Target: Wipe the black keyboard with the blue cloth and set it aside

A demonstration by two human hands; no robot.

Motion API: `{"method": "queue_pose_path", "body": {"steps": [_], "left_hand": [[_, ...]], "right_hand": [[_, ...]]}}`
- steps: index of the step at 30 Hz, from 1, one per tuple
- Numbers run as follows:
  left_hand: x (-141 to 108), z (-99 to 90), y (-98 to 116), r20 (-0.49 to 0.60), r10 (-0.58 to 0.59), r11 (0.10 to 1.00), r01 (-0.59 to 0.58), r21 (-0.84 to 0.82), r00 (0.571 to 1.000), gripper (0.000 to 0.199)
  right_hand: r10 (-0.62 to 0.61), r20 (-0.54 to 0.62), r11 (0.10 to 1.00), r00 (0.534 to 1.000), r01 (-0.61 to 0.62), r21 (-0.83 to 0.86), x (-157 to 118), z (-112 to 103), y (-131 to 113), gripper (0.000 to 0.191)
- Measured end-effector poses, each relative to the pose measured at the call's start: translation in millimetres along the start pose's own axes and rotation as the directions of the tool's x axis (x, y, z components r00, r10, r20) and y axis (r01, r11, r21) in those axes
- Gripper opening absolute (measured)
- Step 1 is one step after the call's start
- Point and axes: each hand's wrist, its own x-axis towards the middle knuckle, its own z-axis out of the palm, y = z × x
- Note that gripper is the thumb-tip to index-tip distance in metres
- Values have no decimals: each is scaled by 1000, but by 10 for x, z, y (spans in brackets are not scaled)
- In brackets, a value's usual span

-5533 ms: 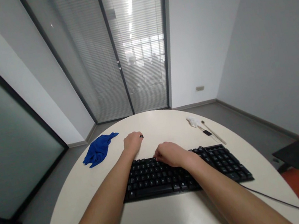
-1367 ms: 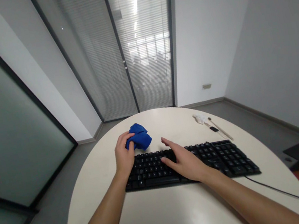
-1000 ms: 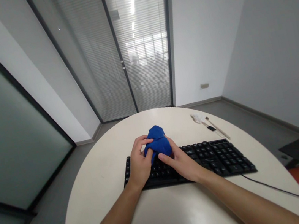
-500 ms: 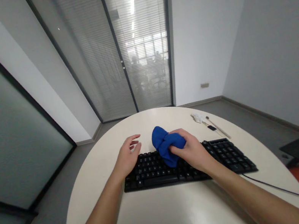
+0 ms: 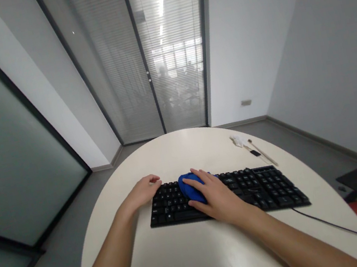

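- Nearest, toward 4 o'clock from the keyboard's middle, a thin black cable (image 5: 333, 227) trails over the pale table (image 5: 183, 257), apparently kept to that side so it lies out from under both arms.
- The black keyboard (image 5: 271, 188) lies flat, its long side facing the person, probably so that either hand can reach across it.
- At about 10 o'clock of its middle, the blue cloth (image 5: 186, 192) sits bunched on the keys; bunching likely gives the palm a thick pad.
- The right hand (image 5: 219, 197) is clamped over that cloth, thumb on the near side and fingers spread across the top, seemingly to pin it down evenly.
- The left hand (image 5: 144, 190) is at the keyboard's 10 o'clock corner, thumb and curled fingers slightly apart with nothing seen between them; it perhaps steadies that end, though firm contact cannot be told.
- Farther off, toward 1 o'clock, a thin stick (image 5: 264, 154), a small black piece (image 5: 255, 153) and something white and crumpled (image 5: 236, 141) lie together, presumably set aside within reach.
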Motion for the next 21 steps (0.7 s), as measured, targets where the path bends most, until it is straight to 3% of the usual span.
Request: {"method": "queue_pose_path", "body": {"steps": [4, 7, 13, 17, 21], "left_hand": [[-41, -55, 0, 173, -152, 983, 167, -77, 973, 35], [-60, -47, 35, 172, -200, 960, 228, -163, 965, 39], [-7, 9, -22, 143, -175, 936, 210, -282, 974, 41], [52, 8, -112, 196, -156, 936, 208, -282, 968, 35], [73, -10, -146, 230, -111, 938, 178, -297, 967, 36]], "right_hand": [[-64, 10, 998, 998, 64, 14, 58, -44, 67, 43], [-97, 30, 995, 995, 95, 41, 80, -104, 88, 47], [-224, 81, 970, 971, 214, 115, 50, -125, 50, 67], [-308, 113, 942, 945, 286, 173, 42, -68, -8, 61], [-295, 118, 947, 948, 274, 167, 79, -17, -93, 54]]}}
